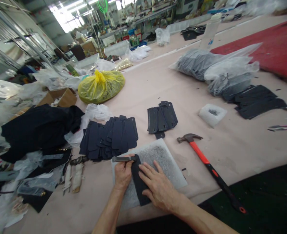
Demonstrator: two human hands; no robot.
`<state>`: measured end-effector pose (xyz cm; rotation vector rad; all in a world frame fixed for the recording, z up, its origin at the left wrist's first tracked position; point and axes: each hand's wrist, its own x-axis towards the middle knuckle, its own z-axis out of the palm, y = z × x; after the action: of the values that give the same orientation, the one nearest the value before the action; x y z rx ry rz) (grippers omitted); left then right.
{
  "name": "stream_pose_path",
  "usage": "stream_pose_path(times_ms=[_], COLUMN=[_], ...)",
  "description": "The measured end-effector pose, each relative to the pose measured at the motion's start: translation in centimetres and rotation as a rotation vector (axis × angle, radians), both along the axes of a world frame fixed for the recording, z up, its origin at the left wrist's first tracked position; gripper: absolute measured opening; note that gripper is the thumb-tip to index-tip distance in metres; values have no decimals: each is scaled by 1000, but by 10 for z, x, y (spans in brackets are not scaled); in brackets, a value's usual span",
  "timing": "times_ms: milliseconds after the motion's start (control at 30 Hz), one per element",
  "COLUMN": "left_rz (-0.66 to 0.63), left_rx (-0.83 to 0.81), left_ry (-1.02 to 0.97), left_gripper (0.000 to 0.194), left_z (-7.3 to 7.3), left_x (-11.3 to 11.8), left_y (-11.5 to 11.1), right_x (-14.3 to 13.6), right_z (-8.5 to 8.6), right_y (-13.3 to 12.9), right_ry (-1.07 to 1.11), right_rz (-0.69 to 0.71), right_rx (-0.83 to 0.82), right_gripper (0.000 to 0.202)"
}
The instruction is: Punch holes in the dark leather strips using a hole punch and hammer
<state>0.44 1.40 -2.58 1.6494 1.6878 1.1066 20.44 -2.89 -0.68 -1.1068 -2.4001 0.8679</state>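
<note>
The left hand [123, 175] is gripping a slim metal hand tool [121, 159], fingers closing around it at the top end of a dark, flat strip [139, 185]. The right hand [159, 187] is lying open with fingers spreading, pressing on the strip's right edge and gripping nothing. The strip, matte and straight-sided, is resting on a whitish translucent board [166, 156], whose surface is showing dense dark scuffs and specks. Just beyond the board, a fanned pile of navy pieces [109, 138] with rounded corners is overlapping loosely, and a smaller stack of slotted pieces [161, 117] is sitting to its right. A claw hammer [204, 157] is lying right of the board, its steel head pointing away and its red-and-black handle reaching the near edge. Past it, a pale, smudged block [213, 114] is standing near more dark pieces [257, 100] and filmy plastic bags [231, 73]. On the left, crumpled black fabric [41, 130] is slumping before an open cardboard box [66, 97], with a knotted, glossy yellow bag [101, 87] bulging beside it. All this is spreading over a table [143, 87] with a dull pinkish covering; a red surface [267, 44] is showing at far right. Behind, cluttered workbenches are filling the room, and bright windows [67, 19] are glaring beside corrugated walls.
</note>
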Motion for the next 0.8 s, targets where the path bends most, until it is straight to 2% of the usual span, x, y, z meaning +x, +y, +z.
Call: stream_pose_path(times_ms=[433,633,800], left_rz=[-43,-43,-86], left_rx=[28,111,121], left_ry=[73,211,242], left_gripper=[23,23,23], left_z=[1,-3,-3], left_x=[2,7,2], left_y=[2,1,3], right_x=[1,1,1], right_z=[3,4,4], right_y=[2,1,-1], right_ry=[-16,-37,-40], right_rz=[8,9,9], right_rx=[-2,20,40], right_gripper=[59,56,56])
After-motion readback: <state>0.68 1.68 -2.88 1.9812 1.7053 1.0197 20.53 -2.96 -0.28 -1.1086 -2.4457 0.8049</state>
